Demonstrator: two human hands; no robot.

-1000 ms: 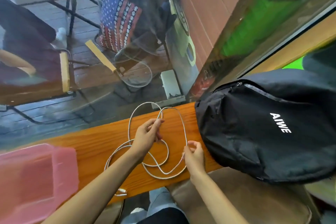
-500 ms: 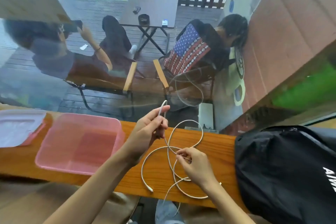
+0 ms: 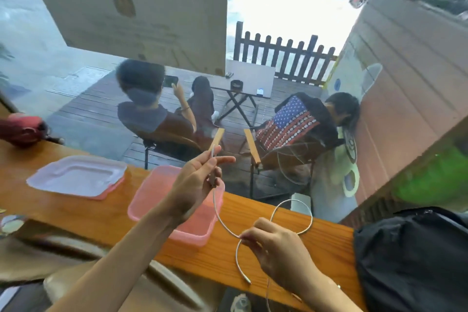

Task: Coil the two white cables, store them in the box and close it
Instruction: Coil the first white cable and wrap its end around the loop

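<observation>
While the right hand [image 3: 277, 252] pinches the thin white cable [image 3: 219, 213] low over the wooden counter just right of the open pink plastic box [image 3: 141, 208], the left hand [image 3: 196, 180] has lifted its pinched plug end above that box, straightening the strand for coiling; nothing is stored yet.

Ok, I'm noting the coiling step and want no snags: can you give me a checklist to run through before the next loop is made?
1. Left hand pinches one end of the white cable, raised above the box: ok.
2. Right hand pinches the cable further along, over the wooden counter: ok.
3. Cable free of knots: cannot tell; a loop lies beyond the right hand, and strands hang off the near edge.
4. Pink box open to receive: ok.
5. Lid off, lying left of the box: ok.
6. Second cable located: cannot tell.
</observation>
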